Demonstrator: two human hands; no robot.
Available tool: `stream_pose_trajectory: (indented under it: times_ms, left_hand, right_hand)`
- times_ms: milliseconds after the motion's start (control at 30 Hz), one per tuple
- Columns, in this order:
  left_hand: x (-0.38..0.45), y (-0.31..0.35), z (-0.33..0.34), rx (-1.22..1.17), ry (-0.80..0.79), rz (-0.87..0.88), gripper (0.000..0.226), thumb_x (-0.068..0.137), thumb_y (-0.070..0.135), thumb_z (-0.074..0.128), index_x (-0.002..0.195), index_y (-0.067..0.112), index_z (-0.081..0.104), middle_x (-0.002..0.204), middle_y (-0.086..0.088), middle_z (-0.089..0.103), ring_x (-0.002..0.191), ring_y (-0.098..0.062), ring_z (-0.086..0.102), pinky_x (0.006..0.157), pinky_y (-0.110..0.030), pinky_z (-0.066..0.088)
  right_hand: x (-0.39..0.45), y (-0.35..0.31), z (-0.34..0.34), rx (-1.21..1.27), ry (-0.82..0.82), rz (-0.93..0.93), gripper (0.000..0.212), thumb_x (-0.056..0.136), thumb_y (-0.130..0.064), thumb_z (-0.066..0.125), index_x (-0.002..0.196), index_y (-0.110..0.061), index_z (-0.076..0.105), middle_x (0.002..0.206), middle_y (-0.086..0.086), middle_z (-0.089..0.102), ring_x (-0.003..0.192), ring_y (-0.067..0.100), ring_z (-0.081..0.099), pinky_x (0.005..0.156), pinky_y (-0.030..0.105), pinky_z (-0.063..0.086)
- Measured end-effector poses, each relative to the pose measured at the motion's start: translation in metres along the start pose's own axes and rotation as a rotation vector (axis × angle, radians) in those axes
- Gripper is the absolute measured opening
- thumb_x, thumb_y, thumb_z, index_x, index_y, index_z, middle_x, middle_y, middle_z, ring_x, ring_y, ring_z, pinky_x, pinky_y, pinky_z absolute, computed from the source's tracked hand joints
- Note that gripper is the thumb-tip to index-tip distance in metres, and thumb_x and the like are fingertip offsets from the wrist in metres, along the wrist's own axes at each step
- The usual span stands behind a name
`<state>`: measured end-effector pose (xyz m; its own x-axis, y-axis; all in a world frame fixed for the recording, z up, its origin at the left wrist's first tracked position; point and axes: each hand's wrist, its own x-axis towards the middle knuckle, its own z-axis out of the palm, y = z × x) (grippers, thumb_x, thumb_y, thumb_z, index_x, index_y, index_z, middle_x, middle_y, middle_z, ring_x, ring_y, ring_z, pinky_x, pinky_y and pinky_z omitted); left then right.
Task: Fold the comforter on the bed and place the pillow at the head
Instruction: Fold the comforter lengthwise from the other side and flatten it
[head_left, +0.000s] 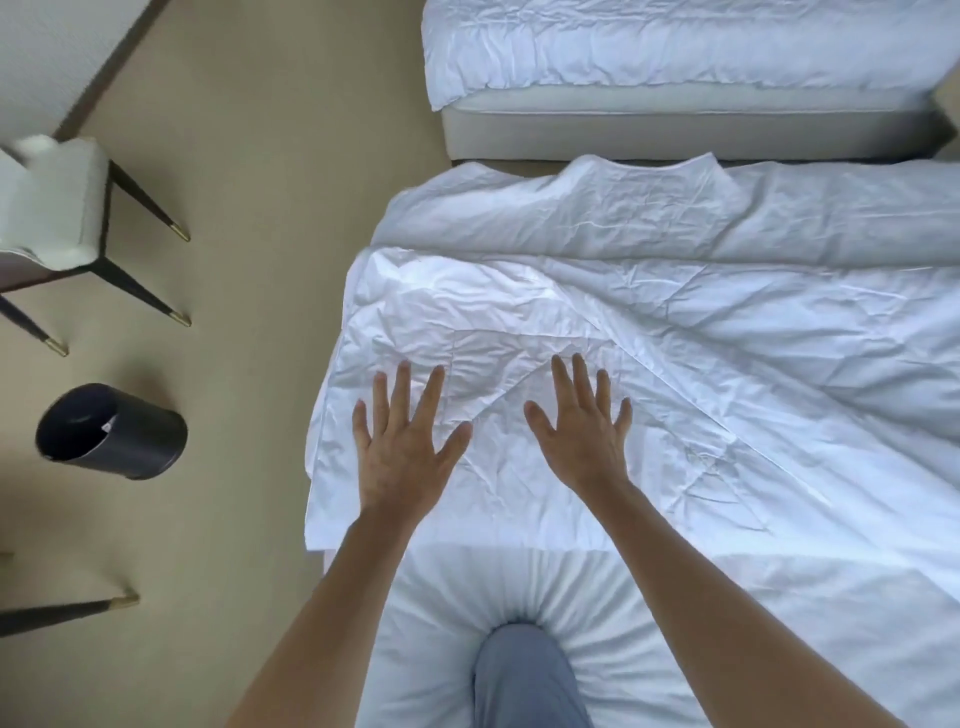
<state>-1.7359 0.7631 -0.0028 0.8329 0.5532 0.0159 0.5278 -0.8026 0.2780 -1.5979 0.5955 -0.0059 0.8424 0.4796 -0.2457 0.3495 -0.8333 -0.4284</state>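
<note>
Both palms flat, fingers spread, gripping nothing: left hand (404, 453) and right hand (582, 435) pressing the white comforter (675, 332), heaped across the near bed (519, 587). Best smoothed outward from the centre, edges squared before folding. Thin, crinkled cotton, soft and puffy, creasing easily. No pillow in view.

Bedroom (hotel-like), two white beds (675, 597) (675, 109), beige carpet (260, 260), bin (111, 431), chair (57, 208)

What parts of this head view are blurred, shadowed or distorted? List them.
Head view: the white upholstered chair at left is motion-smeared; the black cylindrical bin looks tilted by wide-angle distortion; soft daylight, faint shadows under both hands on the white crumpled comforter; no glare.
</note>
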Motion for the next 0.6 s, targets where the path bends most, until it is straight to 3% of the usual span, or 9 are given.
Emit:
stream_pose_trajectory:
  times_ms: [167, 333, 600]
  left_hand:
    - [-0.097, -0.001, -0.057, -0.063, 0.046, -0.071, 0.075, 0.092, 0.072, 0.028, 0.158, 0.039, 0.018, 0.169, -0.003, 0.014, 0.156, -0.030, 0.008, 0.122, -0.060, 0.013]
    - [-0.171, 0.010, -0.089, -0.081, 0.115, 0.014, 0.076, 0.092, 0.071, 0.029, 0.158, 0.036, 0.021, 0.168, -0.005, 0.018, 0.155, -0.031, 0.011, 0.121, -0.058, 0.013]
    - [-0.242, 0.090, -0.093, -0.204, -0.011, 0.204, 0.073, 0.095, 0.066, 0.035, 0.159, 0.039, 0.014, 0.170, -0.001, 0.006, 0.156, -0.024, -0.002, 0.123, -0.052, 0.003]
  right_hand:
    - [-0.124, -0.002, -0.017, -0.014, 0.013, -0.030, 0.071, 0.101, -0.060, 0.032, 0.161, -0.035, 0.003, 0.171, -0.005, -0.004, 0.157, 0.028, -0.009, 0.122, 0.063, -0.002]
    - [-0.223, 0.008, -0.035, 0.016, 0.069, 0.039, 0.071, 0.101, -0.059, 0.032, 0.162, -0.034, 0.004, 0.171, -0.005, -0.002, 0.157, 0.028, -0.009, 0.122, 0.063, -0.001]
    - [-0.357, 0.058, -0.062, 0.032, 0.171, 0.215, 0.068, 0.102, -0.059, 0.028, 0.161, -0.035, 0.004, 0.171, -0.007, -0.002, 0.157, 0.027, -0.007, 0.122, 0.061, 0.001]
